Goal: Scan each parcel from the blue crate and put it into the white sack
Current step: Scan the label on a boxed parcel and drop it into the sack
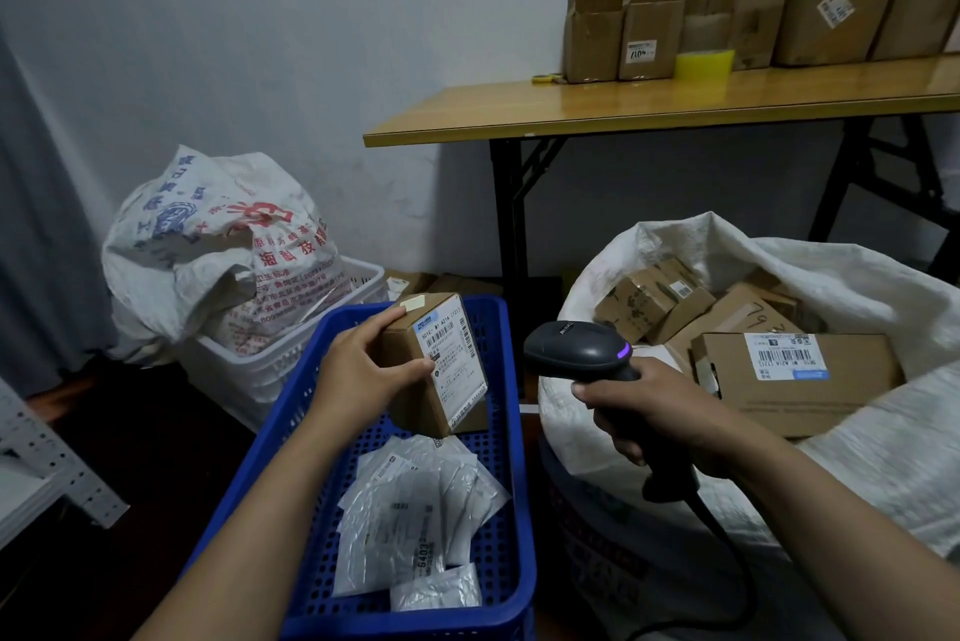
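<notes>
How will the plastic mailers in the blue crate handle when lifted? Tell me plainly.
Probably floppy: the plastic mailers lie creased and flat in the blue crate, so one would likely sag from a pinch. Likely light, since none bulges much. The glossy film may slip.

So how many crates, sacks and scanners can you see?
Crates: 2, the blue crate and the white crate
Sacks: 2, the plain white sack and the printed sack
Scanners: 1, the black scanner
Total: 5
</notes>
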